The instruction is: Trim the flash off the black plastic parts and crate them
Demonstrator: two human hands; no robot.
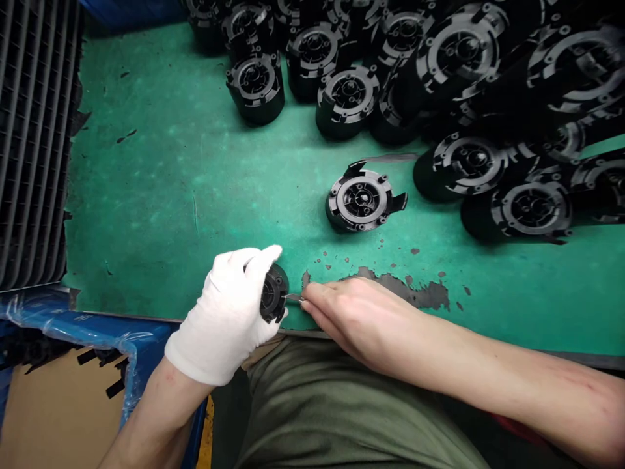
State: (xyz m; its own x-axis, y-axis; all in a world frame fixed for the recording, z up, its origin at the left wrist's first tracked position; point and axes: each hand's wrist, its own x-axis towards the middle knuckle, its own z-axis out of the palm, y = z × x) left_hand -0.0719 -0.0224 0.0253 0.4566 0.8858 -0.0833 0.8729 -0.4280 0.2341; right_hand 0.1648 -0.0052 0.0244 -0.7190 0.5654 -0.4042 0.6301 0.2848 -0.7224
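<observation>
holds at lower centre of the frame a round black part [271, 294] in the gloved left hand [232, 303], which is wrapped around its side; pinches in the bare right hand [344, 312] a thin metal tool [293, 298], pointing at the part's right edge. seems to be working on this edge with the tool; probably calls next for a steady left grip and small, careful strokes.

Left hand [232, 309], gloved, curls inward — bare right hand [354, 316] pinches its fingers [315, 294] together.
</observation>
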